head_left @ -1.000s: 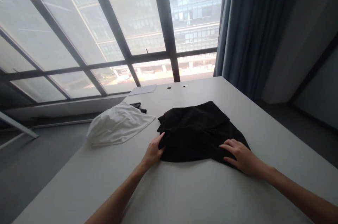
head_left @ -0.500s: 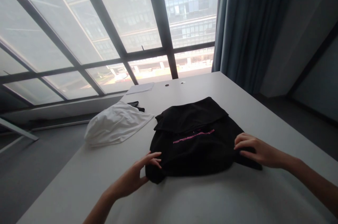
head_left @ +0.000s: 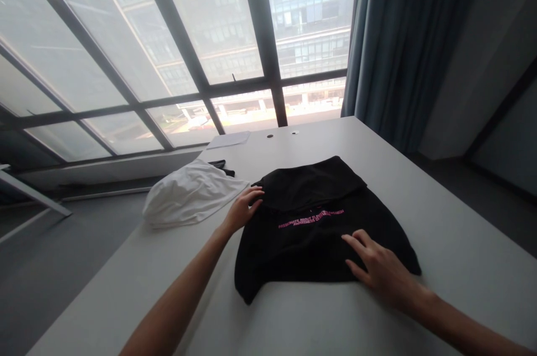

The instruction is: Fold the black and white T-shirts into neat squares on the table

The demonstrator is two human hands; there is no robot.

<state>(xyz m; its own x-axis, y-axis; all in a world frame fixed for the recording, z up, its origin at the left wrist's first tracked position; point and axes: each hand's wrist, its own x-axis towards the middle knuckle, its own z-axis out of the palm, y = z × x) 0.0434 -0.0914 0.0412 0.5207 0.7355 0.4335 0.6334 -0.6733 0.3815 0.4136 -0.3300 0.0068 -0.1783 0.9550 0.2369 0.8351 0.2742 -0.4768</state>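
Between the table's (head_left: 310,322) side edges lies a black garment (head_left: 302,252), likely soft, light, best pinched at corners; right hand (head_left: 381,267) spread wide, left hand's (head_left: 241,211) grip unclear.

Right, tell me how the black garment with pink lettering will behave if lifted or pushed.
The black garment looks floppy, with its upper part folded over, so it would probably sag when lifted. Lying flat, it should bunch or slide rather than roll.
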